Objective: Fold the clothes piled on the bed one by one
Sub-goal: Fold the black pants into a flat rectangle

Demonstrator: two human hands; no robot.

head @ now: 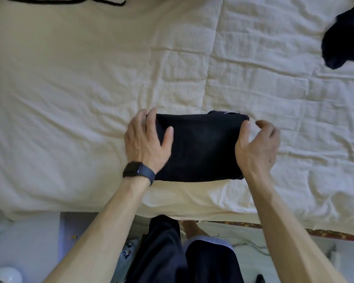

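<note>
A black garment (pixel 202 148) lies folded into a compact rectangle near the front edge of the bed (pixel 90 88), which is covered by a cream quilt. My left hand (pixel 147 139) grips the garment's left end, thumb on top and fingers curled round the far corner. My right hand (pixel 258 144) is at the right end, thumb pressing the black cloth, fingers bent and spread just off its edge. A small white label shows at the garment's far right corner.
A dark unfolded garment (pixel 347 35) lies crumpled at the far right of the bed. A pale item with black trim (pixel 70 0) sits at the top left edge. My dark-trousered legs (pixel 182 252) stand against the bed's front edge, floor below.
</note>
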